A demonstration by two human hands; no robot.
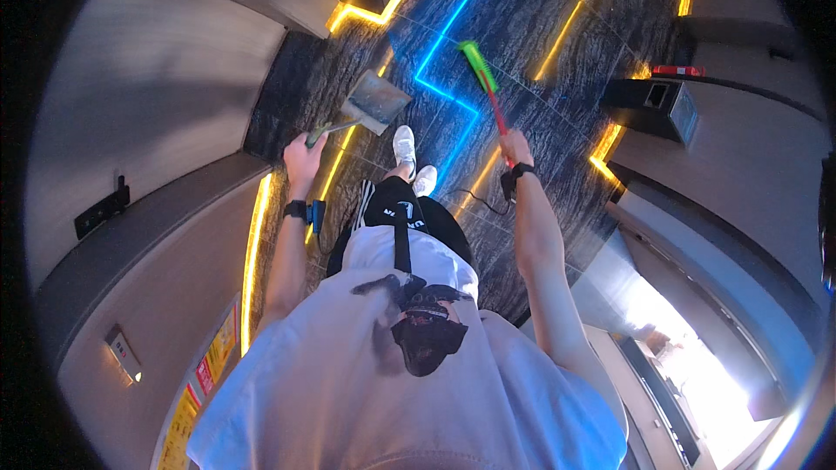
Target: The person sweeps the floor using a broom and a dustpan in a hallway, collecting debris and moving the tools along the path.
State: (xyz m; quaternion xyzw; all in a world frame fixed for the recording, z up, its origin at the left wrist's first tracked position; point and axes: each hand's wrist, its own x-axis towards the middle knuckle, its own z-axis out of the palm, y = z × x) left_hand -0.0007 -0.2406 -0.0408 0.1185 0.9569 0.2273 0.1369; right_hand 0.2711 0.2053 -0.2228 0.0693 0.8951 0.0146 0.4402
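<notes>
My left hand (303,159) is closed round the handle of a grey metal dustpan (377,101), whose flat pan hangs over the dark floor ahead and left of my white shoes. In my right hand (516,148) is the red handle of a brush (478,66) with bright green bristles. The brush points forward and left, and its head is slightly blurred. Pan and brush are apart from each other. A dark band with a small device sits on each wrist. Whether the brush head touches the floor, I cannot tell.
Dark streaked floor tiles (570,113) carry yellow light strips and a zigzag blue light strip (453,97). Pale walls (174,61) rise at the left. A black box (649,107) stands against the right wall, near a red item (677,70). A bright window (697,374) lies at lower right.
</notes>
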